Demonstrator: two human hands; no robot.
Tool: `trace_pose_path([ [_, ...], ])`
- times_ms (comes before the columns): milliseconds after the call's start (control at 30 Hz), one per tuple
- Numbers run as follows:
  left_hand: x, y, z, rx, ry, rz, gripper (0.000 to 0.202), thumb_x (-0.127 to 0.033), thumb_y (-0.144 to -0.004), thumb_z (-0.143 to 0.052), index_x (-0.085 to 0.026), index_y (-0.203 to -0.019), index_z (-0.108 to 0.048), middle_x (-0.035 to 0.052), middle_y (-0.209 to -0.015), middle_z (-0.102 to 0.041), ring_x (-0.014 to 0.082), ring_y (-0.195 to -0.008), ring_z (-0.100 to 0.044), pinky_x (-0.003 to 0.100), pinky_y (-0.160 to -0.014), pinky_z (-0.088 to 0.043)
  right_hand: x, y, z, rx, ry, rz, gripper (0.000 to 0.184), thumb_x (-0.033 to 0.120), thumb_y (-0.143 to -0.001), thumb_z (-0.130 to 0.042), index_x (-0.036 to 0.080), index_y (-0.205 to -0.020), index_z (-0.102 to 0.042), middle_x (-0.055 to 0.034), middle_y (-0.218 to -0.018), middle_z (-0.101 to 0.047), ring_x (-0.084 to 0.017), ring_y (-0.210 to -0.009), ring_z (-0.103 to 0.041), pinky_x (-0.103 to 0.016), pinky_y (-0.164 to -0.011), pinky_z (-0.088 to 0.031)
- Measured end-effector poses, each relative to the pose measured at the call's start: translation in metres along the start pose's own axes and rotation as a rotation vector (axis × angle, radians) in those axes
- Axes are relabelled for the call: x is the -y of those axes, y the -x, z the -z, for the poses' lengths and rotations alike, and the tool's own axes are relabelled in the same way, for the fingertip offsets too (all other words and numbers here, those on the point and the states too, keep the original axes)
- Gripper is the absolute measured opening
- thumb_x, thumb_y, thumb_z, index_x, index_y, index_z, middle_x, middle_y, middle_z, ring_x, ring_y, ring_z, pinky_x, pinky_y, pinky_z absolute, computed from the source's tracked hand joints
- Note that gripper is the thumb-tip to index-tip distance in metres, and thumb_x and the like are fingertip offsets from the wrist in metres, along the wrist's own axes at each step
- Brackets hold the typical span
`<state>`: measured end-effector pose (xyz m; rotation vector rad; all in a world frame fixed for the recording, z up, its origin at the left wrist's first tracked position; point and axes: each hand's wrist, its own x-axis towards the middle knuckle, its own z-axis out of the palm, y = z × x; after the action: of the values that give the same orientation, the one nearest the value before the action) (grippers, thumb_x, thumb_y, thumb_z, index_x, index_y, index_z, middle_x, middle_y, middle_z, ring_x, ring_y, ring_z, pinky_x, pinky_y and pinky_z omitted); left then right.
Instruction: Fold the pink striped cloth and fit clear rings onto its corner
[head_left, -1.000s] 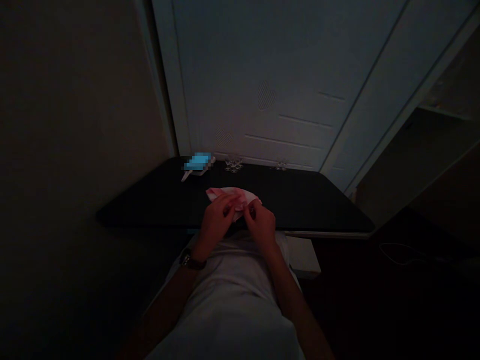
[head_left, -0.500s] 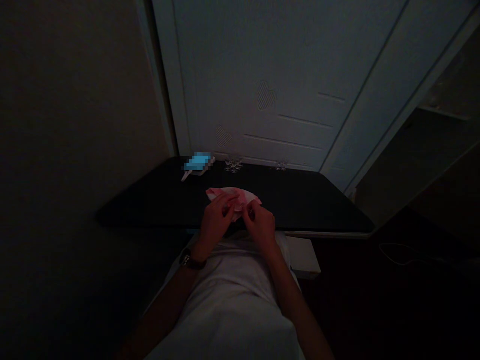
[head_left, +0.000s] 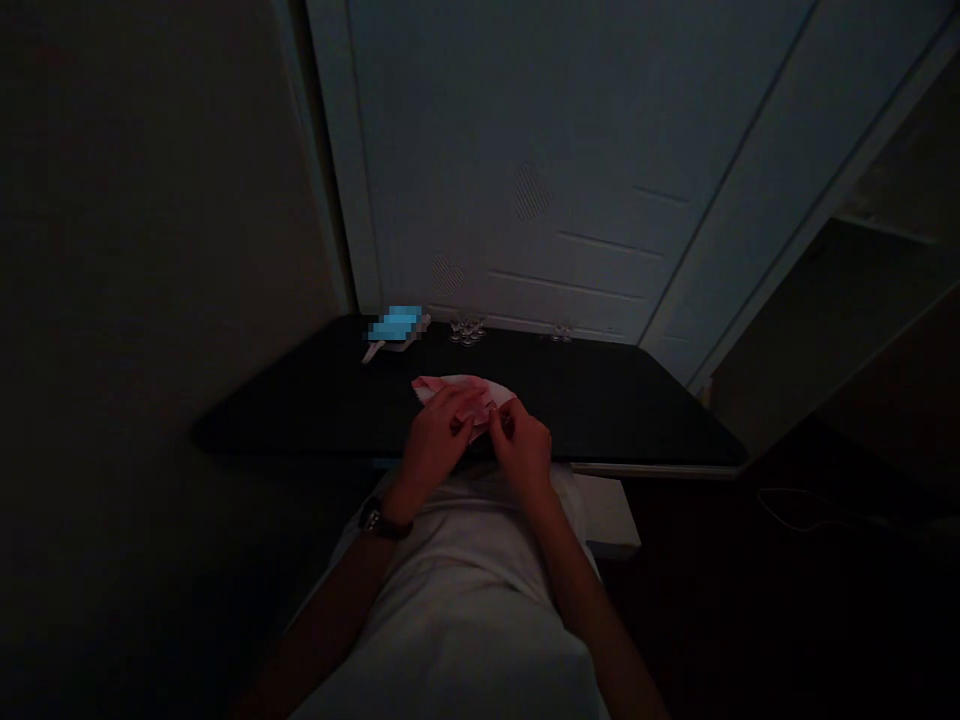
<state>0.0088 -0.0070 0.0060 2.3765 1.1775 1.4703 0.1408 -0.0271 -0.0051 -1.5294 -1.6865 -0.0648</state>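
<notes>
Dark table (head_left: 600,400) edge: left hand (head_left: 433,447), right hand (head_left: 525,452), grips tight on pink paper (head_left: 459,385), glasses (head_left: 466,328) well beyond.

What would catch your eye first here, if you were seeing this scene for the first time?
In the dim room, the pink sheet stands out, lying near the front edge of the black table. The left hand lies on it and the right hand pinches its near edge. Next comes a bright blue blurred object at the table's far left, with small clear glass pieces beside it.
</notes>
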Motion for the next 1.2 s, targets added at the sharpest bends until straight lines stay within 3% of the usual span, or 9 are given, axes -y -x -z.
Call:
trace_pose_path([
  [167, -0.0005, -0.0009, -0.0001, 0.003, -0.026, -0.034, 0.035, -0.013, -0.080, -0.048, -0.022, -0.113, -0.053, 0.0034, -0.118, -0.053, 0.0166, -0.110, -0.048, 0.032, -0.097, -0.039, -0.0014, -0.0010, -0.0008, -0.023, -0.035, -0.030, 0.021, 0.036, -0.088, -0.038, 0.019, -0.083, -0.050, 0.0012, -0.067, -0.060, -0.010, -0.059, -0.055, -0.019, -0.055, -0.032],
  [433, 0.0060, 0.0005, -0.0037, 0.086, -0.061, -0.030, 0.033, -0.018, -0.080, -0.050, -0.023, -0.112, -0.053, 0.0036, -0.122, -0.048, 0.0195, -0.113, -0.045, 0.036, -0.096, -0.040, -0.0015, 0.0013, 0.0000, 0.047, 0.015, 0.055, 0.018, 0.034, -0.086, -0.041, 0.020, -0.081, -0.050, 0.0015, -0.068, -0.061, -0.010, -0.059, -0.055, -0.019, -0.055, -0.031],
  [1200, 0.0032, 0.0012, -0.0048, 0.084, -0.085, -0.029, 0.027, -0.024, -0.086, -0.044, -0.022, -0.112, -0.054, 0.0040, -0.121, -0.050, 0.0189, -0.114, -0.046, 0.036, -0.097, -0.039, -0.0016, 0.0018, -0.0012, 0.040, 0.077, 0.058, 0.019, 0.036, -0.087, -0.040, 0.021, -0.081, -0.049, 0.0024, -0.067, -0.061, -0.011, -0.060, -0.056, -0.020, -0.054, -0.029],
])
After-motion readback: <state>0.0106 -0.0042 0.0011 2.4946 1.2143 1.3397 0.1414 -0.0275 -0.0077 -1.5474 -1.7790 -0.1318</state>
